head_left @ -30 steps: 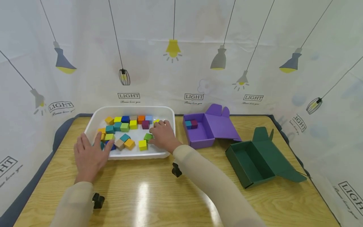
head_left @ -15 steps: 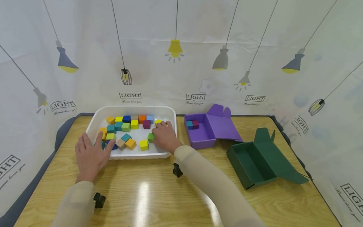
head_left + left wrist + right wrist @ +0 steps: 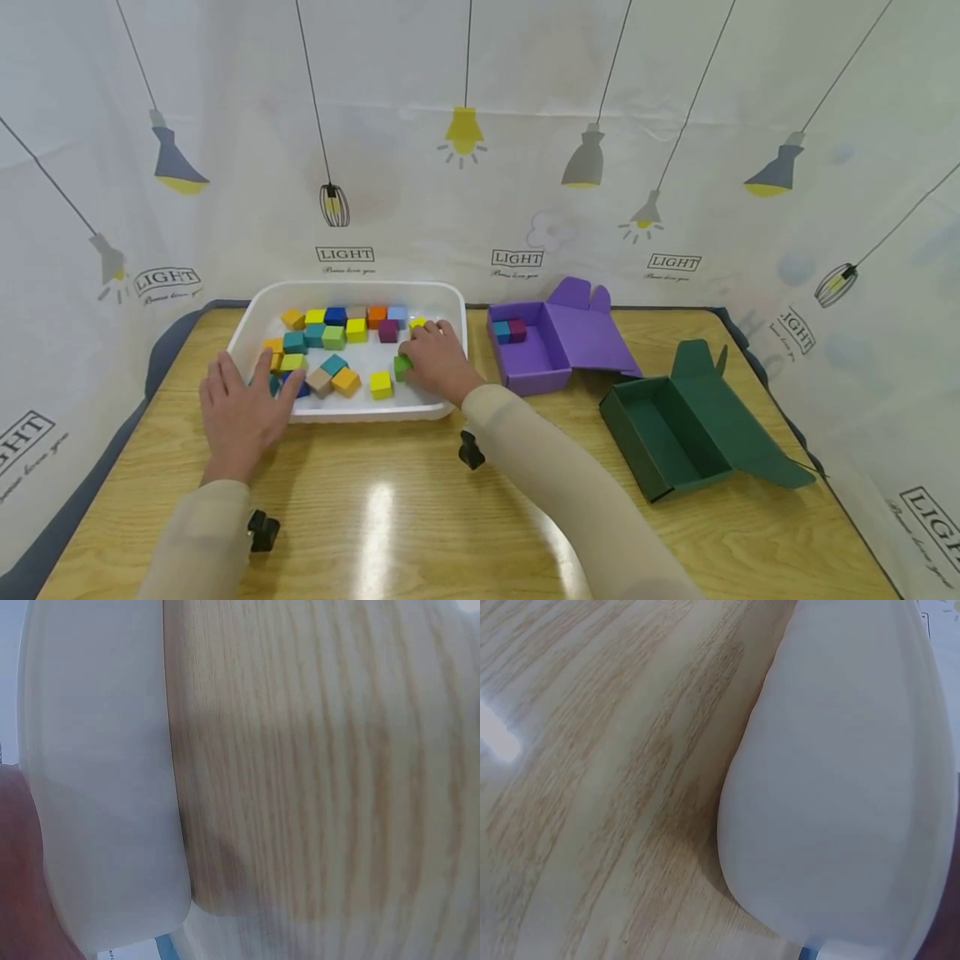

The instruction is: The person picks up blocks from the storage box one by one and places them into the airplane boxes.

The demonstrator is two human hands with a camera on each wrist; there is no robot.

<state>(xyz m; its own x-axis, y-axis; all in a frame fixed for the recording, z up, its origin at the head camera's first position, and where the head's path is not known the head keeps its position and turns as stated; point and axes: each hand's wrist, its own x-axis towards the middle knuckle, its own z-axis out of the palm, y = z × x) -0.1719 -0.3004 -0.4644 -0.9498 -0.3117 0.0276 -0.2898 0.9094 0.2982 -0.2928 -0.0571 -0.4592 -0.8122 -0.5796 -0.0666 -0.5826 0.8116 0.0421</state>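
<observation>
Clock read from mid-table, head view. Early stage, judged by layout: a teal cube and a maroon cube are boxed, touching, towards 10 o'clock inside the purple box, itself placed at 1 o'clock. The bulk, loose cubes in mixed colours, is left to handle in the white tray at 10 o'clock. A green box is set at 3 o'clock, lid laid open.

Left hand: spread, laid over the rim at the tray's 8 o'clock. Right hand: held over the tray's 3 o'clock end, fingers bent, a green cube by the thumb. Cube is partly hidden; whether it's pinched or only touched can't be told.

Materials by look: tray smooth, round-cornered plastic; cubes crisp-edged, painted; boxes folded from matte card, tabbed lids. Table glossy, wood-grained.
</observation>
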